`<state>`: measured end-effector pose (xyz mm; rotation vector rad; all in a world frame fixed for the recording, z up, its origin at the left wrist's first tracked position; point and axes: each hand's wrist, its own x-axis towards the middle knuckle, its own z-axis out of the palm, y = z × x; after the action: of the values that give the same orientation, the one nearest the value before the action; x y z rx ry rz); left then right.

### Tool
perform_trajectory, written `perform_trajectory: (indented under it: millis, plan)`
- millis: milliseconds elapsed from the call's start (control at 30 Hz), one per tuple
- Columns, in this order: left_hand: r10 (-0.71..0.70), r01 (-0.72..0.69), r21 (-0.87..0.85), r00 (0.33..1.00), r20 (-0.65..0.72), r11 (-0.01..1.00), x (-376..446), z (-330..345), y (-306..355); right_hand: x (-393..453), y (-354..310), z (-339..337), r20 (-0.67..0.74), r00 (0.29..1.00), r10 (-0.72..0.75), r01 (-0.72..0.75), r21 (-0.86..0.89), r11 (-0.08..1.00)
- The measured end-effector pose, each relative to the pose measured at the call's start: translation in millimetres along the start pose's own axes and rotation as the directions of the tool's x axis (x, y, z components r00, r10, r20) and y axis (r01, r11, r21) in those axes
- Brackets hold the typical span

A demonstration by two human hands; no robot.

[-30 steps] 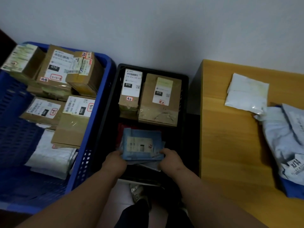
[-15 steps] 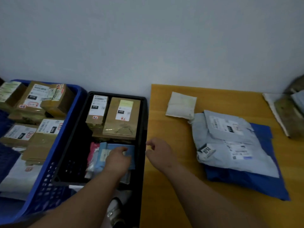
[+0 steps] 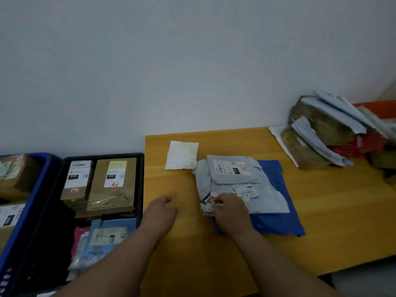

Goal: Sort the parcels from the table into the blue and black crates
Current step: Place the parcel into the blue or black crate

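On the wooden table (image 3: 334,213) lies a stack of soft parcels: a small grey mailer (image 3: 231,170) on a larger grey bag (image 3: 265,200), with a blue bag (image 3: 280,221) underneath. A white packet (image 3: 182,155) lies behind them. My right hand (image 3: 230,213) grips the near left corner of the larger grey bag, fingers curled at its label. My left hand (image 3: 159,211) hovers open over the table's left edge, holding nothing. The black crate (image 3: 141,181) at the left holds two brown boxes (image 3: 113,185) and a blue mailer (image 3: 109,234). The blue crate (image 3: 34,200) stands further left.
A heap of brown packets and grey envelopes (image 3: 321,133) sits at the table's far right against the wall. The white wall runs behind the table and both crates. The black crate's right rim touches the table's left edge.
Both hands left the blue mailer in the black crate and moved right over the table. My right hand reached the grey bag and took hold of its corner. The view swung right.
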<state>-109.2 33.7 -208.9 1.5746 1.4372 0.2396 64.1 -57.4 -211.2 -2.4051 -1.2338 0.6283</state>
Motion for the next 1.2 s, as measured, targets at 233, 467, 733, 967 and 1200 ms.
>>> perform_trajectory:
  millis: [233,467,733,967,1200]
  plan:
    - [0.028,-0.027,-0.012,0.997,0.077,1.000,7.7,18.0,25.5,2.7,24.7,-13.2,-0.088,0.991,0.102,-0.107,-0.053,0.993]
    - [0.004,-0.006,0.016,0.994,0.105,1.000,24.3,43.2,58.9,28.0,59.4,-34.2,-0.137,0.983,0.122,-0.130,-0.047,0.990]
    - [-0.108,0.108,0.003,0.993,0.046,0.994,58.5,97.5,106.5,91.0,114.8,-57.3,0.038,0.993,0.112,-0.109,-0.075,0.991]
    - [-0.241,0.241,-0.017,0.968,-0.068,0.970,81.6,122.7,120.5,120.8,136.6,-54.9,0.099,0.995,0.026,-0.022,-0.043,0.999]
    - [-0.299,0.242,-0.429,0.951,-0.071,0.870,78.3,127.1,125.2,136.0,134.1,-70.9,0.086,0.981,0.175,-0.189,0.202,0.961]
